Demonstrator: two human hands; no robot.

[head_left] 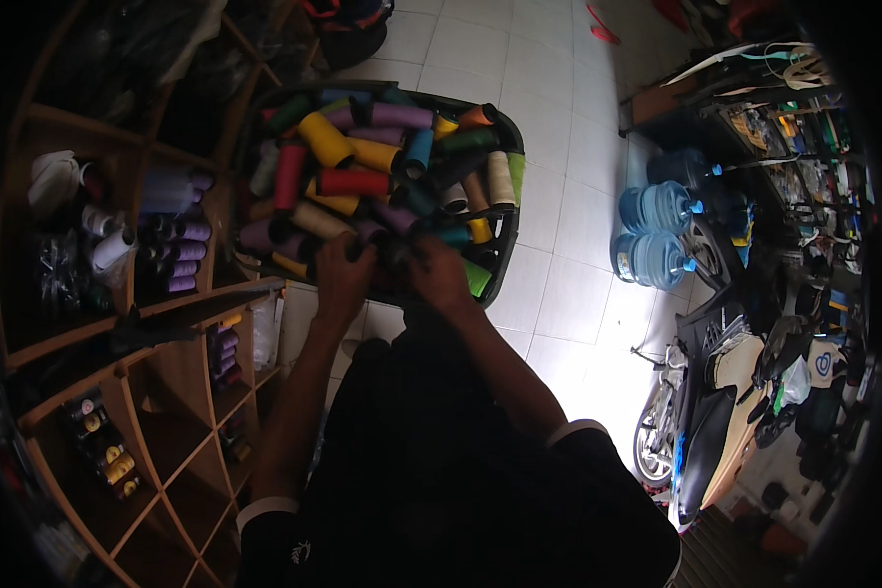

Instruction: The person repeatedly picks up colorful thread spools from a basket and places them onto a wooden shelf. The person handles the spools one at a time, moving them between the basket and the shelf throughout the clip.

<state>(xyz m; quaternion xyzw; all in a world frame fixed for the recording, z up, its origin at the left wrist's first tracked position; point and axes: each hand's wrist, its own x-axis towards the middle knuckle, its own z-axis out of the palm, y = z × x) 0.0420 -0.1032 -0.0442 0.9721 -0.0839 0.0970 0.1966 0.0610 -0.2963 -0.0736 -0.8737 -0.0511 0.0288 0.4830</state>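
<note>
Thread spools (363,181) under both hands (392,269)

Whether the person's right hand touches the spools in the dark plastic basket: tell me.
Touching. The head view shows the right hand resting on the near-edge thread spools in the dark plastic basket, fingers among them, no gap visible.

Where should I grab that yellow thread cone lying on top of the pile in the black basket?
Take the yellow thread cone around its middle, coming down from above. It lies on its side on top of the other spools in the black basket, so its upper flank is bare, while its ends look crowded by neighbouring spools. Both the left hand and the right hand are at the near edge.
</note>
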